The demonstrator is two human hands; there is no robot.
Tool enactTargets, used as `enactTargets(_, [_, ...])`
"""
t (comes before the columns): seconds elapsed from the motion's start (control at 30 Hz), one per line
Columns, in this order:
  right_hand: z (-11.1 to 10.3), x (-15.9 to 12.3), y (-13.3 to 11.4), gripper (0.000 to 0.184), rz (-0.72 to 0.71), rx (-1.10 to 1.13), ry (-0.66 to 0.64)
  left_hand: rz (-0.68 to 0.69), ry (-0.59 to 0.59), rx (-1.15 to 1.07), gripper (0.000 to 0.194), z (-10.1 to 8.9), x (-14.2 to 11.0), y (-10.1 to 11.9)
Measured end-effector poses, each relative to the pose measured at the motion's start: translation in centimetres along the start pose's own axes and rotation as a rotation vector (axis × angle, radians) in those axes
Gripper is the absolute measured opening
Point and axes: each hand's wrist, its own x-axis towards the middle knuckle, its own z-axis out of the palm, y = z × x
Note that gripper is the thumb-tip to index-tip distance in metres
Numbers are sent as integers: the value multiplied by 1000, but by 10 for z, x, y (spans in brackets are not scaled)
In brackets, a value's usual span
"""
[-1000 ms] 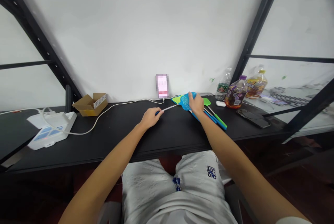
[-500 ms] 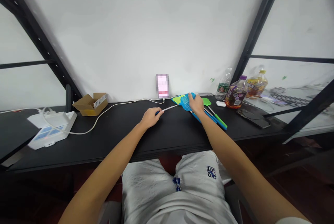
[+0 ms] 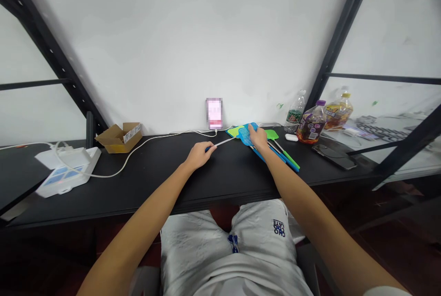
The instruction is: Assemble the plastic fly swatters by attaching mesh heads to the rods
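At the far left, a white box [image 3: 69,177] sat on the black desk [image 3: 144,185] with a white cable [image 3: 138,147] running from it along the desk toward an upright phone [image 3: 214,113] against the wall; its screen was blurred out; a cardboard box [image 3: 119,139] stood open near the wall, between the white box and the phone.

The left hand [image 3: 199,156] lay on the desk in front of the phone; its fingers [image 3: 210,147] were curled narrowly around the blue end of the handle of a blue swatter [image 3: 223,143], whose thin metal shaft ran right to a mesh head; the right hand [image 3: 258,139] lay on that head, its fingers [image 3: 254,131] close together over the blue mesh; I could not tell whether they were gripping it.

Under and beside the blue head lay a green swatter head [image 3: 234,131]; another green swatter [image 3: 272,134] lay just right of the right hand, its green handle angled toward the desk's front edge beside blue handles [image 3: 279,155].

Further right stood a water bottle [image 3: 295,112] and a drink bottle [image 3: 312,123] with a purple cap; a small white case [image 3: 291,137] lay just in front of them; a black phone [image 3: 334,156] lay flat near the desk's right end; a keyboard [image 3: 382,133] showed beyond it.
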Motion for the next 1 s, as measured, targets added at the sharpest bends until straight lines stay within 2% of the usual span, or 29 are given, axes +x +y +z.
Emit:
enactTargets(0.7, [-2, -3, -2, 61, 2, 8, -9, 32, 6, -2, 34, -1, 0, 1])
enactTargets(1.0, [-13, -15, -13, 67, 1, -106, 15, 42, -35, 120, 36, -2, 0, -3])
